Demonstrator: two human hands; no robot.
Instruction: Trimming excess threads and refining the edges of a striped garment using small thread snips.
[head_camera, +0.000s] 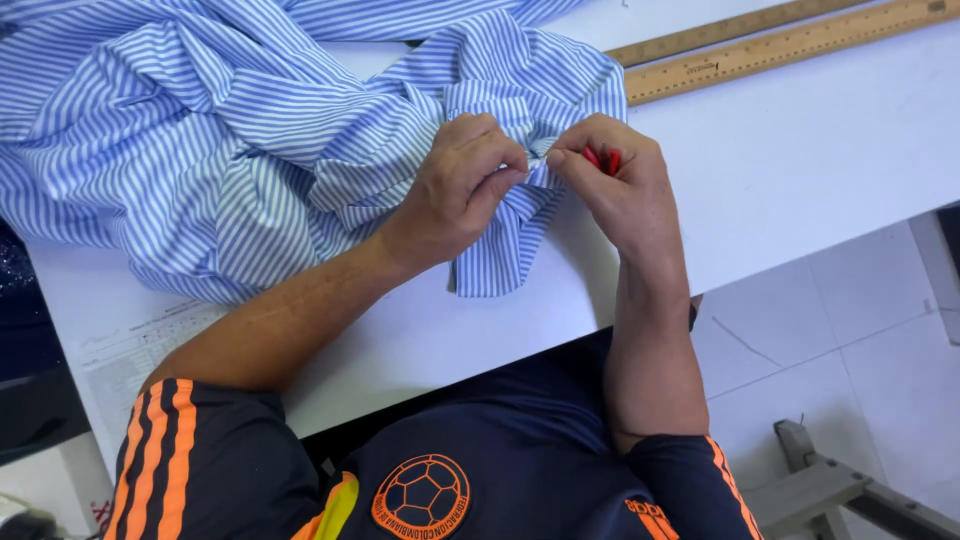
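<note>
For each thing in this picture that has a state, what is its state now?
striped shirt: crumpled, heaped on the table, one part pinched by both hands
left hand: closed, pinching the shirt cloth
right hand: closed on a small red tool and the cloth
red tool: held, mostly hidden in the right hand
wooden rulers: lying flat, untouched
white table: partly covered by the shirt

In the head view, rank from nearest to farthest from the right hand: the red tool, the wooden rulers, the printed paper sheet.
1. Red tool: inside the right hand, in its grip, at the striped shirt.
2. Wooden rulers: up and to the right, at the table's far edge.
3. Printed paper sheet: far left, at the table's near edge, beyond the left hand.
</note>
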